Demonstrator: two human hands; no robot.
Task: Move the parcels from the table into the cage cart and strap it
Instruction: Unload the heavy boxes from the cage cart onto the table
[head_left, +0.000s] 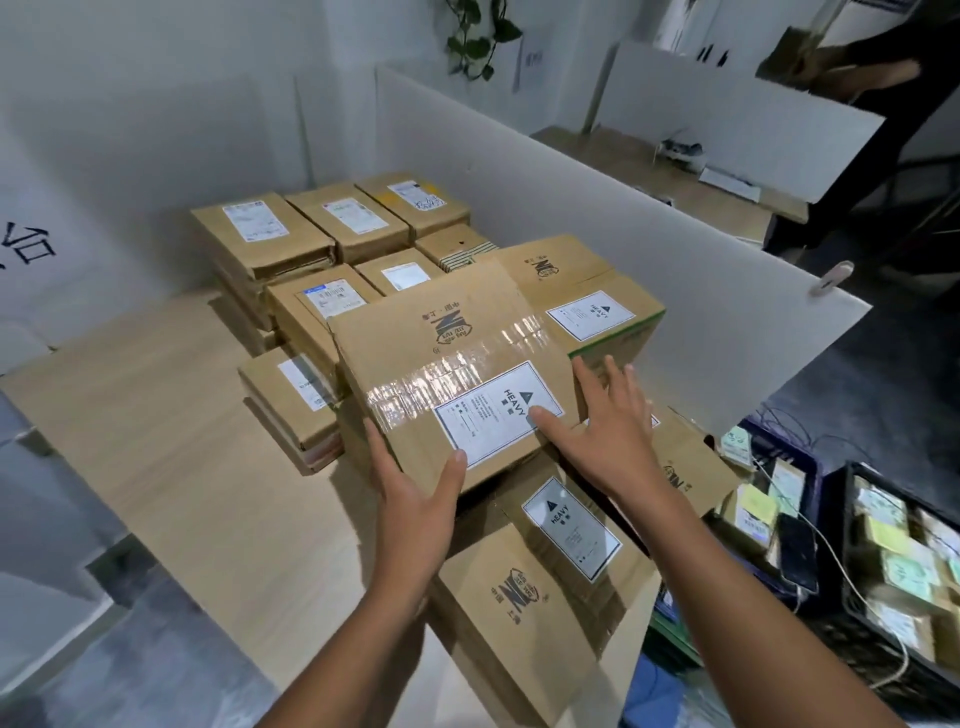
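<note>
White partition boards are hemming the pale wooden worktop (171, 467) where the left hand (415, 499) is gripping the near corner of the tilted brown cardboard HEAVY-labelled parcel (447, 374), thumb on top and fingers beneath, while the right hand (602, 431) is lying flat and unclenched on it, so it would be wise to be getting both palms underneath before lifting.

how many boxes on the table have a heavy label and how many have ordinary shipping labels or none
Boxes with a HEAVY label: 3, namely the tilted box under both hands, the box behind it and the near box.
Smaller parcels with ordinary shipping labels or none visible: about 7 tops showing; more lie stacked beneath, uncountable.
Total: about 10 visible.
</note>
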